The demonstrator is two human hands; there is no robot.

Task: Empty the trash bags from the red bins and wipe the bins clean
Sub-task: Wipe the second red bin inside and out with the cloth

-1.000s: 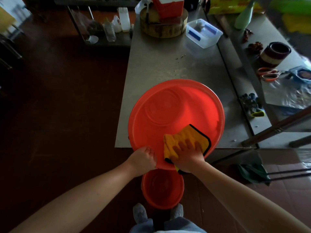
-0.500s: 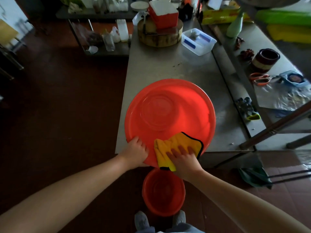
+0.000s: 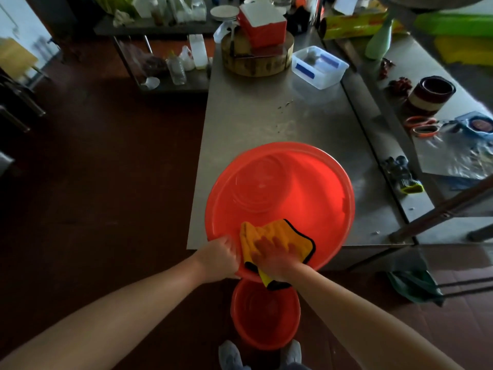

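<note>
Gripping the near rim of the large red bin (image 3: 280,193) on the bench (image 3: 253,116), left hand (image 3: 218,259) curls closed on it while right hand (image 3: 274,256), fingers spread flat, presses the yellow cloth (image 3: 282,233) against the inner wall; smaller red bin (image 3: 264,316) sits on the floor below both hands.

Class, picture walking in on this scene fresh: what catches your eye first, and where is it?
The big red bin dominates, overhanging the near edge of the steel table. The right hand presses a yellow cloth against its inner wall while the left hand grips its rim. A smaller red bin stands on the floor directly below, by the person's feet.
</note>
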